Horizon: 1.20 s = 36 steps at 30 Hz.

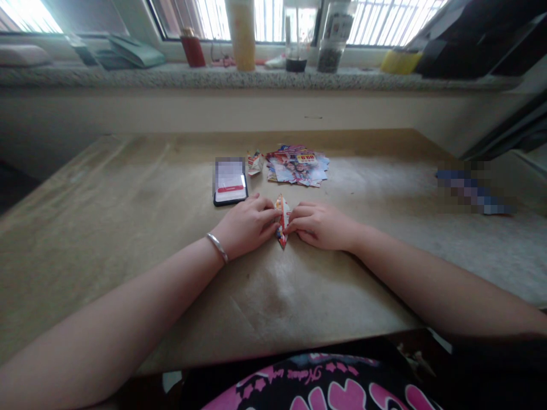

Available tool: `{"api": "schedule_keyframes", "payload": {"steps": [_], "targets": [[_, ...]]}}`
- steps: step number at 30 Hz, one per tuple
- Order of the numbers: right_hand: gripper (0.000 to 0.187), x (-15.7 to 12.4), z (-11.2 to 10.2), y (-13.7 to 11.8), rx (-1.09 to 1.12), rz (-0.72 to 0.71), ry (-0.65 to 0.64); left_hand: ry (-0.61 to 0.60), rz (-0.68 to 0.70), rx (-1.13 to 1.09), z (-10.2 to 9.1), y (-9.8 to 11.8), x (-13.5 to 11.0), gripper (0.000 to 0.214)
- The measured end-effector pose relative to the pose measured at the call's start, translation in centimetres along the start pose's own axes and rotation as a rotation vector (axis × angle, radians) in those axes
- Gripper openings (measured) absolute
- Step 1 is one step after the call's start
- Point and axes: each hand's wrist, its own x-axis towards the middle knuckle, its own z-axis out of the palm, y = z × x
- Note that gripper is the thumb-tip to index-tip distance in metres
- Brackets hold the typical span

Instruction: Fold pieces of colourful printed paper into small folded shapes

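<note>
A small folded piece of printed paper (282, 221), red and white, lies on the tan table (128, 228) between my two hands. My left hand (248, 225), with a silver bracelet on its wrist, presses its curled fingertips against the paper's left edge. Against the right edge, my right hand (320, 225) pinches the paper with fingers close together. Both hands rest on the tabletop.
A phone (229, 182) with a lit screen lies just behind my left hand. Beside it are a small folded paper (255, 162) and a pile of colourful printed sheets (298, 165). Cups, jars and boxes stand on the stone windowsill (256, 77). A blurred item lies far right (474, 191).
</note>
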Motion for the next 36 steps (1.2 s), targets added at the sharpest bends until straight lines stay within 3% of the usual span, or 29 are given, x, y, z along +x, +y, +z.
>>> {"api": "schedule_keyframes", "payload": {"steps": [6,16,19,27,36], "targets": [[0.019,-0.1,0.2,0.7,-0.070,0.142,0.059,-0.055,-0.030,-0.046,0.0,0.1,-0.1,0.029],[0.024,-0.1,0.2,0.9,-0.039,0.162,0.082,-0.102,-0.003,-0.145,-0.4,0.2,0.0,0.038],[0.018,-0.1,0.1,0.8,-0.032,0.158,0.074,-0.110,0.000,-0.135,-0.5,0.2,-0.1,0.043],[0.024,-0.4,-0.1,1.1,0.026,0.143,0.033,-0.091,-0.033,-0.156,-0.2,0.3,0.0,0.033],[0.020,-0.4,-0.2,1.1,0.030,0.158,0.014,-0.034,0.035,-0.166,0.0,0.1,-0.1,0.030]]}}
